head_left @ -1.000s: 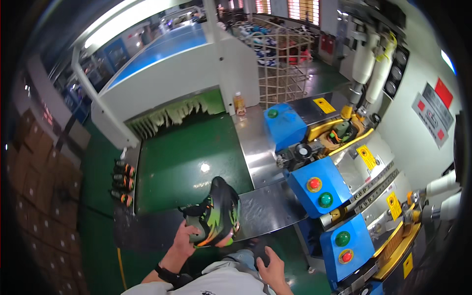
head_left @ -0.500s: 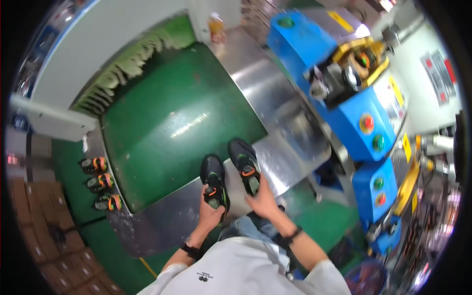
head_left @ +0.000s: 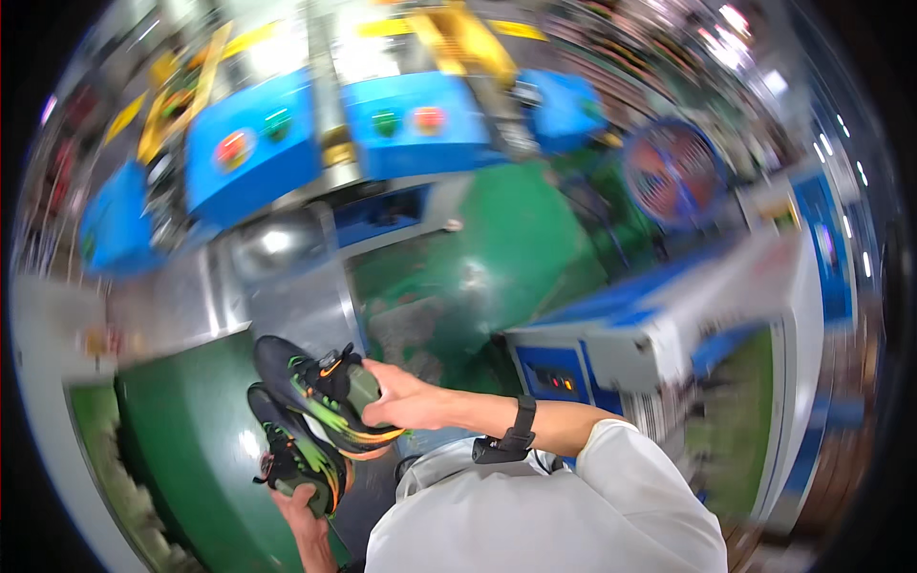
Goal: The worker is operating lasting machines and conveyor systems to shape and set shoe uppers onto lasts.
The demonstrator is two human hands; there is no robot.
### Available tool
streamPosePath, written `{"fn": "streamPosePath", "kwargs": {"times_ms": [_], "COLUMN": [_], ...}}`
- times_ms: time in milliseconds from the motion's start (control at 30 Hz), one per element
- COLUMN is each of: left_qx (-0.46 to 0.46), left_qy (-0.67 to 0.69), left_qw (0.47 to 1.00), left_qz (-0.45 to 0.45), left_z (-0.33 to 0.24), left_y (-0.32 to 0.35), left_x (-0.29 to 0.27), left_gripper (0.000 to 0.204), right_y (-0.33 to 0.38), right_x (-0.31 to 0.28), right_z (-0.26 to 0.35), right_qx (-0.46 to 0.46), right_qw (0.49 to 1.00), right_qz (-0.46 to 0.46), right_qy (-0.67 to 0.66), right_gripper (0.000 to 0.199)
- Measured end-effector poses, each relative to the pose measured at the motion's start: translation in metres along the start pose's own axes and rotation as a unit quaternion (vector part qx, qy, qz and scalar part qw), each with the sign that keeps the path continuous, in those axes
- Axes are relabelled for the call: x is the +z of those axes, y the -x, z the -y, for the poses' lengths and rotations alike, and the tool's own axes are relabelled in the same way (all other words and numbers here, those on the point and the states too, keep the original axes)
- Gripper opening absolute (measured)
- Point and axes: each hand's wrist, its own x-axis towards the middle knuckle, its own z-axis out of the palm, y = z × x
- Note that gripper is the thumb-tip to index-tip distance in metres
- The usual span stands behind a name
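My right hand [head_left: 406, 396] is closed round the heel end of a black sneaker [head_left: 306, 377] with green and orange trim. An olive-green block, which looks like a shoe last, fills its opening. Below and to the left, my left hand [head_left: 301, 506] grips the heel end of a matching sneaker [head_left: 282, 439], also with an olive block inside. Both toes point to the upper left. The two shoes lie close side by side, tilted so that their bright green-to-orange soles show. They are held over the corner of a green conveyor belt [head_left: 172, 401] and a metal ledge [head_left: 301, 301].
Blue machine housings [head_left: 253, 158] with red and green buttons stand beyond the ledge. On the right is a white and blue machine [head_left: 597, 349] with a fringed opening. A floor fan [head_left: 673, 177] stands at the far right, on the green floor [head_left: 497, 239].
My view has swung far to the right, bringing the fan and the white and blue machine into sight. The sneakers, apart before, are now close together and tipped to show their soles. Both stay gripped.
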Motion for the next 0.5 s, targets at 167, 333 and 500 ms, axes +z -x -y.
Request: {"fn": "streamPosePath", "kwargs": {"times_ms": [167,333,500], "left_qx": [0.045,-0.006,-0.252], "left_qy": [-0.136,-0.093,-0.078], "left_qw": [0.954,0.854,0.706], "left_qz": [0.264,0.511,0.657], "left_z": [-0.087,-0.124,-0.057], "left_y": [0.043,0.145,0.251], "left_x": [0.086,0.151,0.234], "left_gripper": [0.089,0.094,0.093], "right_y": [0.163,0.347,0.548], "right_x": [0.014,0.064,0.157], "right_z": [0.005,-0.087,-0.148], "right_qx": [-0.281,-0.334,-0.332], "right_qw": [0.946,0.825,0.694], "right_qz": [-0.162,-0.455,-0.624], "right_qy": [0.006,0.025,-0.138], "right_gripper": [0.064,0.068,0.068]}}
